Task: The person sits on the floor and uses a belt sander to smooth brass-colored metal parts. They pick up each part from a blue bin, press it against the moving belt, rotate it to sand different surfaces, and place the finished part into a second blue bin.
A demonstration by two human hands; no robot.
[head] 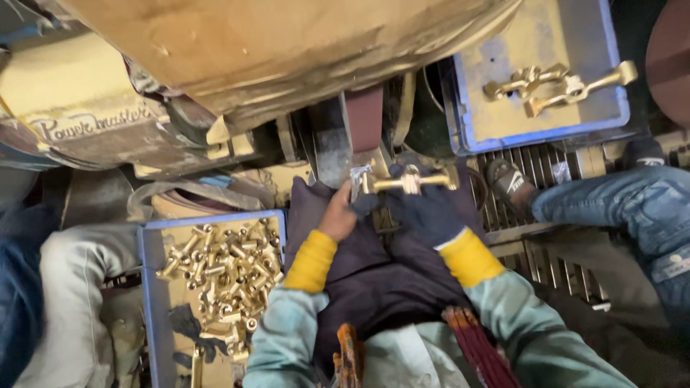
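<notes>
Brass gleams between two hands at the centre of the view: a T-shaped brass fitting held level, just below the lower end of a dark red sanding belt. The left hand, bare, pinches the fitting's left end, which is wrapped in something pale and hard to make out. The right hand, in a dark glove, closes around the fitting's middle from below. Both wrists show yellow cuffs and teal sleeves over a dark cloth across the lap.

Room is tight. A large dusty machine housing overhangs the belt from above. To the left, a blue tray piled with small brass parts sits close against the left forearm; its lower edge is cut off. Upper right, a second blue tray holds two finished brass fittings, well apart from the hands. On the right, another person's jeans-clad leg and shoe rest on a metal grating.
</notes>
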